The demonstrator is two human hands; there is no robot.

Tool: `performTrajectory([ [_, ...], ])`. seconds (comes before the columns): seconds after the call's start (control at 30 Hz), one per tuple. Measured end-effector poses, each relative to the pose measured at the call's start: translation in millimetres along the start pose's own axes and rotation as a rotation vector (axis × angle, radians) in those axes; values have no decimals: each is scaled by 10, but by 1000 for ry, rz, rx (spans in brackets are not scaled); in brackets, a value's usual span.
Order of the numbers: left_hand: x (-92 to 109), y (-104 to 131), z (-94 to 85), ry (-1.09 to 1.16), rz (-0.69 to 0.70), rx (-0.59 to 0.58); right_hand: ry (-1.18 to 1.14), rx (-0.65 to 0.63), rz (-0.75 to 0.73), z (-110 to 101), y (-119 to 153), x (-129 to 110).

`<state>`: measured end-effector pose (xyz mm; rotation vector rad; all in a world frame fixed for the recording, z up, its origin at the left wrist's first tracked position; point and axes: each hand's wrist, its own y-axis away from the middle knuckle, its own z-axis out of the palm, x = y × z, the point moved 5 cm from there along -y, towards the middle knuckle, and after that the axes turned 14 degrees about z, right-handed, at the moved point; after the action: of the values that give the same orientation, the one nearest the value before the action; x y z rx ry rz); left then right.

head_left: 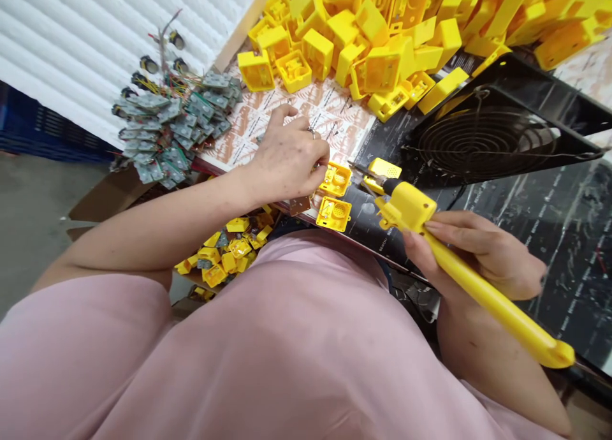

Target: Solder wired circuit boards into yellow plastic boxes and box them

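Observation:
My left hand hovers at the table edge, just left of an open yellow plastic case. Its lower fingers are curled in towards the thumb around something I cannot make out, while the index finger bends away. In my right hand is a long yellow soldering iron with a black collar and thin metal tip, pointing up and left towards the cases. A second open case lies below the first. Beyond the iron's tip is a yellow case part with small holes. A brown board shows below my left hand.
A heap of yellow cases fills the back. Wired circuit boards are piled at left, beside ridged white foam. At right stands a black fan. A box of yellow parts sits below the table edge.

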<state>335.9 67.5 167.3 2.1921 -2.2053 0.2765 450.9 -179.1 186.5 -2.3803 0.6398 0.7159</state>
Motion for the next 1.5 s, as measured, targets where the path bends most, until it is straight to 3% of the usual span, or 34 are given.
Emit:
performTrajectory([
  [0.1,2,3,-11,-39,11,-16,38,122,-99,-44,-41,-104],
  [0.43,-6,6,-2,-58,37,-4,146,73,-150,-35,-63,-283],
  [0.67,3,70,-9,-17,51,75,89,69,-192,4,-64,-226],
  [0.9,8,92,-48,7,34,78,52,90,-44,-28,-4,-179],
  [1.0,28,116,-80,-15,36,55,-72,93,-6,-45,16,-137],
  [1.13,59,192,-111,-25,60,53,-239,51,-131,-45,-23,-145],
  [1.33,52,246,-74,-36,48,56,5,-16,-274,-19,-172,-285],
  [1.5,26,251,-44,-1,34,36,-134,-55,-353,7,-238,-319],
])
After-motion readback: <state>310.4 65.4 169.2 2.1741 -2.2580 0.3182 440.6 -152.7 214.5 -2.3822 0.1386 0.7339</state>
